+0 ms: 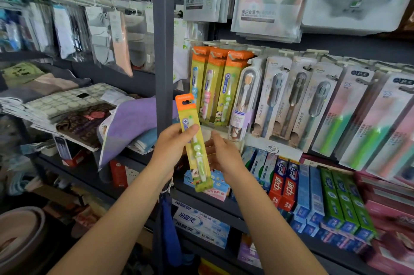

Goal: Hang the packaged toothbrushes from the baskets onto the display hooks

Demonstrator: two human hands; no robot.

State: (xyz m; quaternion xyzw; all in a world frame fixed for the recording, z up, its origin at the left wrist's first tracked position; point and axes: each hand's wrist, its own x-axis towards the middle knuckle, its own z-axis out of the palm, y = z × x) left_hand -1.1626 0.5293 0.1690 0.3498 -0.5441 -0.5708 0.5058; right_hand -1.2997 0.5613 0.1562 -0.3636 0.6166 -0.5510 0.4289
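At far left, folded cloths lie on a shelf; they play no part in the step. A dark upright post divides that bay from the toothbrush display. In front of the post, the left hand grips a yellow pack with an orange header, thumb across its front at about mid-height and fingers curled behind it. The pack's long axis runs near vertical, with the header tilted up and to the left and its hang-hole at the top. The right hand sits just beside the pack's right edge, fingers relaxed and straight; whether it touches the pack cannot be determined. Up and to the right of the held pack hang three matching packs on hooks. Further right hang clear-cased and grey-carded brushes, with toothpaste boxes on the shelf below. No basket is in view. Judgement: the governing relation is the hang-hole against the hook tips, which lie above and to the right of it. The left hand is the carrying hand; the pack needs raising and moving right, header squared to a hook, before it is threaded on.
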